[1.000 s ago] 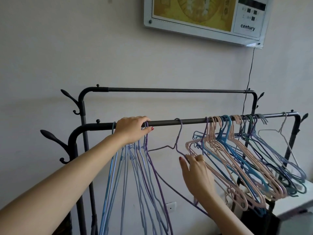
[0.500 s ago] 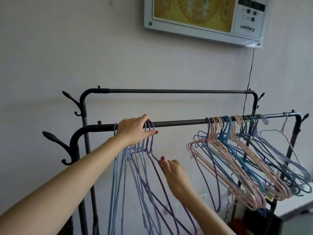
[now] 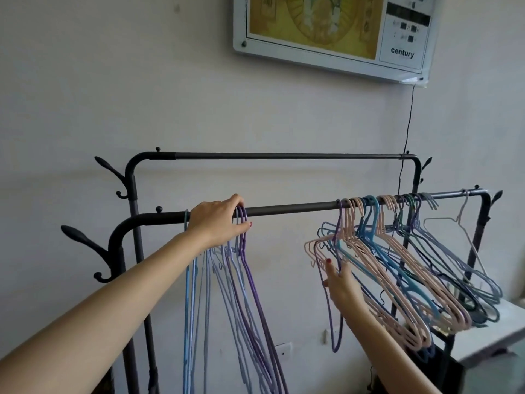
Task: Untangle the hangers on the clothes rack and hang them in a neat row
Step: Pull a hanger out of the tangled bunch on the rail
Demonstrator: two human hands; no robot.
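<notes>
Tangled hangers [image 3: 397, 265] crowd the right end of the front rail [image 3: 289, 207], hooks overlapping; sorted hangers [image 3: 227, 280] hang left. Right hand [image 3: 341, 285] reaches a pink hanger [image 3: 318, 251], fingers extended; actual grip unclear. Left hand [image 3: 218, 223] curls over rail, pinning sorted hooks. Risk: pulling drags interlocked neighbours off the rail.

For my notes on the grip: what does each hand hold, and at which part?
Left hand holds the sorted hangers by their hooks at the front rail. Right hand touches a purple hanger in the tangled bunch; grip unclear.
</notes>
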